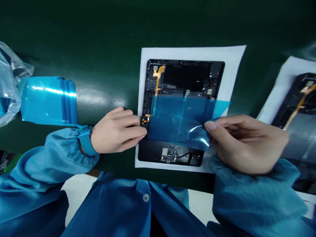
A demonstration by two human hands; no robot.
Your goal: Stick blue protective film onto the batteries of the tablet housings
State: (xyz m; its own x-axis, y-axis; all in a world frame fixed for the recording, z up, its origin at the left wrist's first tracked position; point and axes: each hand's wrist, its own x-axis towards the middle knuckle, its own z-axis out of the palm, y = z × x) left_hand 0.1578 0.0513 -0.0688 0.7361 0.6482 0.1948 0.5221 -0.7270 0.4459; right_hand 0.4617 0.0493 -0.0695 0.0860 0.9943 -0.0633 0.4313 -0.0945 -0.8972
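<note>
An opened tablet lies with its inner parts showing: a black housing, an orange flex cable and a small circuit board. Across its middle spreads a clear blue plastic film. My right hand pinches the film's right edge between thumb and forefinger, lifting that side a little. At the tablet's left edge, my left hand has its fingers curled closed, the tips meeting the film's left edge. Whether the film is between them is hidden.
White sheet under the tablet, on a dark green table. To the left, a stack of blue films sits beside a clear plastic bag. At right is another opened tablet on white sheeting.
</note>
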